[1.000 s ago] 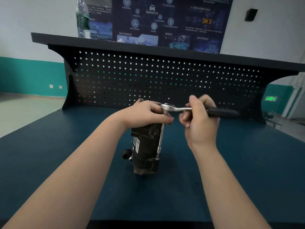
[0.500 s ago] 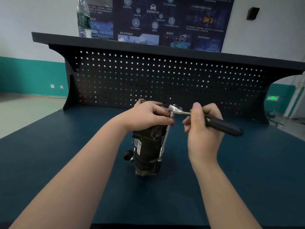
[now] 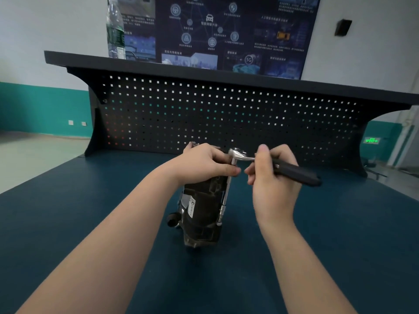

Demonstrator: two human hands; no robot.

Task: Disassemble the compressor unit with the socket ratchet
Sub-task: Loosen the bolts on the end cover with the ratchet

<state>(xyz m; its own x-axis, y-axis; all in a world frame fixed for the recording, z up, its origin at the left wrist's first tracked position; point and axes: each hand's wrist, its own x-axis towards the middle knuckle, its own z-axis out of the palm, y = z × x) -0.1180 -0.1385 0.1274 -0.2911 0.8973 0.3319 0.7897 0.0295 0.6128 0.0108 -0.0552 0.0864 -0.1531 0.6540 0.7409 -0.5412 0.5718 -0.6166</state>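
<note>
A dark cylindrical compressor unit (image 3: pixel 201 214) stands upright on the blue bench top (image 3: pixel 68 223). My left hand (image 3: pixel 204 163) grips its top end and hides it. The socket ratchet (image 3: pixel 292 171) has a chrome head and a black handle. A long chrome extension bar (image 3: pixel 224 198) runs from the head down the compressor's right side, its lower tip at a point near the base. My right hand (image 3: pixel 272 177) holds the ratchet by the near part of its handle, which points right and slightly toward me.
A black perforated back panel (image 3: pixel 226 114) with a shelf on top rises behind the bench. A plastic water bottle (image 3: pixel 116 30) stands on the shelf's left part. A small black knob (image 3: pixel 172 219) sticks out at the compressor's lower left.
My right hand has swung the ratchet handle clockwise, from pointing straight right to angled toward me. My left hand has stayed on the compressor top.
</note>
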